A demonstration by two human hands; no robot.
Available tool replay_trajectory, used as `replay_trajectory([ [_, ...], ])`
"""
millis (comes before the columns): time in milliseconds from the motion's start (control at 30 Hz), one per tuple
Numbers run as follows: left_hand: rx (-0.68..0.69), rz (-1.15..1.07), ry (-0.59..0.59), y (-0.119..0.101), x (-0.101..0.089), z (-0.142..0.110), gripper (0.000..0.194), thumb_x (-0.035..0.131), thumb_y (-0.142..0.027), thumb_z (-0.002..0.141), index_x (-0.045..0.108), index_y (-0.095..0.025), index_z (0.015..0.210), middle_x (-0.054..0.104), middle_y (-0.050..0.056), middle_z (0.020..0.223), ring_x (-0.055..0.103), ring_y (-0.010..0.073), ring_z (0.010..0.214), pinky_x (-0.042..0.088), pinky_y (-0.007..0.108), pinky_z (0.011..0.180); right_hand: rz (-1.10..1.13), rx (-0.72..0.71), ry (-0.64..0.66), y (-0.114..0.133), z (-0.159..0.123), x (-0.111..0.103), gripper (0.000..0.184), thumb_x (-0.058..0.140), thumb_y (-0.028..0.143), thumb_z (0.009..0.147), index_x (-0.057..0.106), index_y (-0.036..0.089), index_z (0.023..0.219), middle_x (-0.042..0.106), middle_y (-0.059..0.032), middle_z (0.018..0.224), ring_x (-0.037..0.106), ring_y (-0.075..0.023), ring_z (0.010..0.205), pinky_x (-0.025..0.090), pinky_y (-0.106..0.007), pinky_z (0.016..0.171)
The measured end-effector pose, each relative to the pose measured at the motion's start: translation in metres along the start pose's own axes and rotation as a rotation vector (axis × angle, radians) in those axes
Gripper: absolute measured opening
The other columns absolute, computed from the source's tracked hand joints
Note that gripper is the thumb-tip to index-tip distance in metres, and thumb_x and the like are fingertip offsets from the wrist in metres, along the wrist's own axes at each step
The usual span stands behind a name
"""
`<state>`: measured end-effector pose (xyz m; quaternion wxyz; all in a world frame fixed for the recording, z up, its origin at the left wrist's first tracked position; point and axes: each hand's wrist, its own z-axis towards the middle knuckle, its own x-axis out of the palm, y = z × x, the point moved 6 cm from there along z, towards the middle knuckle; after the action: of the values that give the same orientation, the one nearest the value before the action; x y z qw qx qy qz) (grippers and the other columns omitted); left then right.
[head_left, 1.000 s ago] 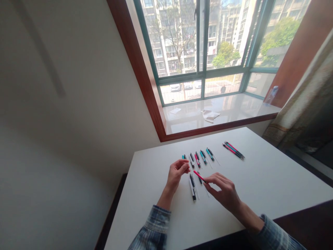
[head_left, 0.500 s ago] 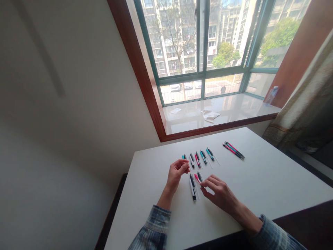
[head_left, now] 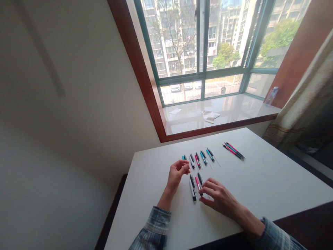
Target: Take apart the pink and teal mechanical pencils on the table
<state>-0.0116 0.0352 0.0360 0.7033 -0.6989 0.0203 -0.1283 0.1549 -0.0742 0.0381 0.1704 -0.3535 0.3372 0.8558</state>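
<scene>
My left hand (head_left: 177, 175) hovers over the table by the far row of pen parts, its thumb and fingers pinched together. Anything between those fingertips is too small or hidden to make out. My right hand (head_left: 220, 196) has thumb and forefinger at the black lower end of a red pen barrel (head_left: 197, 183). That barrel lies between a white pen barrel (head_left: 192, 190) with a black end and a dark pen part (head_left: 200, 178). Beyond are disassembled pens in a row, among them a red one (head_left: 198, 160) and a teal one (head_left: 203, 158), with thin refills beside some.
Several slim red, teal and black pens (head_left: 234, 151) lie together at the table's far right. A window sill (head_left: 182, 121) behind the white table (head_left: 145, 194) holds a crumpled cloth or paper (head_left: 210, 116) and a clear bottle (head_left: 271, 96). A curtain (head_left: 293, 107) hangs on the right.
My right hand has shifted slightly toward me, and its fingers are now at the red barrel's lower end. The barrel lies more in line with the white one. My left hand stays put.
</scene>
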Motion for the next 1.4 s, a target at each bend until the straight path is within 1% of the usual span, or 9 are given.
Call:
replay_trajectory([
  [300,-0.001,0.025,0.007,0.001,0.001,0.001,0.028,0.082,-0.037,0.077,0.074,-0.015,0.092,0.071,0.003,0.076,0.064,0.0143,0.064,0.053,0.027,0.065,0.035,0.034,0.027,-0.004,-0.004,0.003,0.006,0.067,0.022,0.093,0.068,0.024,0.099,0.071,-0.0062,0.095,0.064,-0.0227,0.093,0.057,-0.037,0.081],
  [433,0.004,0.029,0.004,0.002,0.000,0.001,0.028,0.082,-0.038,0.076,0.074,-0.015,0.091,0.070,0.002,0.074,0.064,0.0141,0.063,0.052,0.026,0.063,0.034,0.027,-0.001,-0.005,-0.004,0.002,0.005,0.065,0.022,0.095,0.069,0.024,0.098,0.071,-0.0063,0.094,0.065,-0.0227,0.092,0.057,-0.037,0.080],
  [567,0.008,0.032,0.008,0.002,0.001,0.001,0.028,0.082,-0.038,0.076,0.073,-0.015,0.090,0.070,0.002,0.075,0.064,0.0139,0.063,0.052,0.026,0.063,0.018,0.016,-0.027,-0.007,-0.004,0.001,0.013,0.060,0.017,0.097,0.071,0.024,0.100,0.072,-0.0065,0.094,0.065,-0.0223,0.093,0.058,-0.036,0.079],
  [733,0.003,0.034,0.008,0.002,0.001,0.000,0.028,0.083,-0.039,0.076,0.074,-0.016,0.090,0.071,0.003,0.076,0.065,0.0139,0.063,0.053,0.027,0.064,0.019,0.028,-0.018,-0.009,-0.004,0.003,0.018,0.058,0.015,0.098,0.072,0.025,0.103,0.072,-0.0070,0.096,0.064,-0.0233,0.095,0.058,-0.037,0.080],
  [1100,-0.004,0.022,0.017,0.004,0.001,0.000,0.028,0.082,-0.037,0.078,0.073,-0.015,0.093,0.071,0.003,0.076,0.065,0.0139,0.064,0.052,0.026,0.065,0.027,0.073,-0.008,-0.012,-0.007,0.003,0.016,0.057,0.015,0.098,0.071,0.024,0.099,0.071,-0.0064,0.097,0.062,-0.0238,0.096,0.057,-0.039,0.082],
  [1400,0.007,0.013,0.037,0.002,0.004,0.000,0.027,0.083,-0.037,0.078,0.069,-0.014,0.084,0.070,0.002,0.073,0.065,0.0129,0.062,0.051,0.024,0.063,-0.003,0.078,-0.025,-0.011,-0.006,0.001,0.016,0.057,0.013,0.097,0.070,0.023,0.096,0.071,-0.0056,0.092,0.063,-0.0226,0.095,0.057,-0.037,0.082],
])
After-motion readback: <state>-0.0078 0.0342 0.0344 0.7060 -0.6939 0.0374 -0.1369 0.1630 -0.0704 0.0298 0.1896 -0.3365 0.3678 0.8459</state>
